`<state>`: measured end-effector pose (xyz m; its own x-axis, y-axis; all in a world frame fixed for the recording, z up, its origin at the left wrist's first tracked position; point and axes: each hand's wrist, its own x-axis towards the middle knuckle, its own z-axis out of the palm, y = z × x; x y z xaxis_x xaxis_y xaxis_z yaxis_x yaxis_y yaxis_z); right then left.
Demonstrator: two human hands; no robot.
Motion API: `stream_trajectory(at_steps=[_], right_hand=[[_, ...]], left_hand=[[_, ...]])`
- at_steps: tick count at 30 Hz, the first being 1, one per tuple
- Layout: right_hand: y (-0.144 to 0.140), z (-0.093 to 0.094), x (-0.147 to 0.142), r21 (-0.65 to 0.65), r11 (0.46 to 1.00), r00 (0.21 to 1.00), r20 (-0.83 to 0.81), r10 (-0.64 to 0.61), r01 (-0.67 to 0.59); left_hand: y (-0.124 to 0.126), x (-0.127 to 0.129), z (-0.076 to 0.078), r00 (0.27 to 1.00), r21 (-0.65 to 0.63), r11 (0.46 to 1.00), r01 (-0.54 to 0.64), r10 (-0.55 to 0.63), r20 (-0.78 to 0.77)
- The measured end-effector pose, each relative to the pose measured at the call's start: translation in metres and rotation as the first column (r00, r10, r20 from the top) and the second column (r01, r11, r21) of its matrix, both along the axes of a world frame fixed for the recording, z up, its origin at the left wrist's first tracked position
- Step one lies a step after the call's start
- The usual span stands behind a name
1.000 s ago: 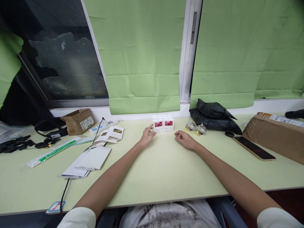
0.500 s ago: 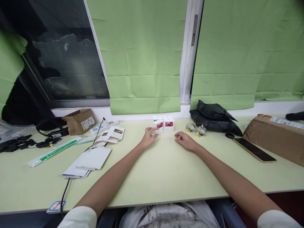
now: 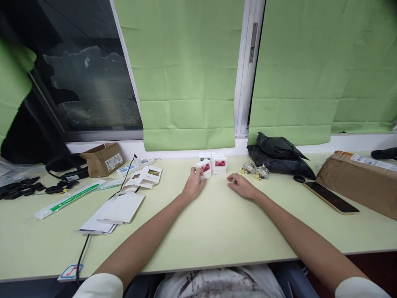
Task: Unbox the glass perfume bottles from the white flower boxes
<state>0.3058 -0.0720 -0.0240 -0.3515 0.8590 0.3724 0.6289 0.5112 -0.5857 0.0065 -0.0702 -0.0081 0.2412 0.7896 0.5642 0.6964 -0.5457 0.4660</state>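
One small white carton (image 3: 204,168) with a red picture on its face is grasped between the thumb and fingers of the left hand (image 3: 193,184). The carton is tilted and placed just in front of the left part of the white box cluster (image 3: 220,164), which serves as landmark for all entries. The cluster is set on the pale green desk (image 3: 223,231); how many boxes are contained in it cannot be told with certainty, its rear being partly covered.

The right hand (image 3: 242,186) is rested in front of the cluster and to its right, its fingers released and loosely curled.

To the right of the cluster, in order: two clear bottles (image 3: 262,171) with gold-coloured parts, placed near; a black plastic parcel (image 3: 279,159), laid behind the bottles; a phone (image 3: 331,198), laid flat and well apart; a long brown carton (image 3: 356,182), placed beyond the phone.

To the left of the cluster: printed white packaging (image 3: 153,174), with flattened white packaging (image 3: 124,207) laid nearer the desk edge; an opened brown box (image 3: 103,161), well apart; a green-and-white plastic sleeve (image 3: 70,199), laid aslant. Behind the cluster, a green curtain (image 3: 189,74) is hung.
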Motion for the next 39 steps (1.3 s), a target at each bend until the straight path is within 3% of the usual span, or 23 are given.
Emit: stream_trajectory(at_steps=[6, 11, 13, 16, 20, 25, 30, 39], right_hand=[[-0.009, 0.008, -0.006, 0.006, 1.000, 1.000, 0.001, 0.021, -0.021], [-0.029, 0.024, -0.023, -0.118, 0.986, 0.981, -0.166, 0.099, -0.119], [-0.036, 0.028, -0.031, -0.215, 0.954, 0.951, -0.271, 0.146, -0.207], [-0.041, 0.029, -0.043, -0.358, 0.863, 0.886, -0.423, 0.191, -0.357], [-0.041, 0.027, -0.051, -0.459, 0.773, 0.822, -0.552, 0.138, -0.438], [-0.041, 0.025, -0.055, -0.492, 0.744, 0.774, -0.631, 0.054, -0.452], [-0.043, 0.026, -0.055, -0.503, 0.743, 0.771, -0.636, 0.028, -0.441], [-0.045, 0.029, -0.053, -0.476, 0.702, 0.717, -0.693, 0.071, -0.530]], left_hand=[[-0.015, -0.011, 0.011, 0.997, -0.052, 0.996, 0.077, -0.077, -0.005], [-0.038, -0.015, 0.019, 0.994, -0.066, 0.992, 0.106, -0.107, -0.014], [-0.046, -0.015, 0.021, 0.986, 0.014, 0.987, 0.158, -0.157, -0.062], [-0.052, -0.014, 0.022, 0.943, 0.128, 0.955, 0.268, -0.233, -0.237], [-0.054, -0.013, 0.021, 0.887, 0.159, 0.933, 0.321, -0.238, -0.395], [-0.059, -0.009, 0.017, 0.863, 0.118, 0.918, 0.378, -0.303, -0.405], [-0.063, -0.007, 0.015, 0.866, 0.009, 0.909, 0.417, -0.395, -0.308], [-0.060, -0.008, 0.015, 0.887, 0.121, 0.916, 0.383, -0.328, -0.325]])
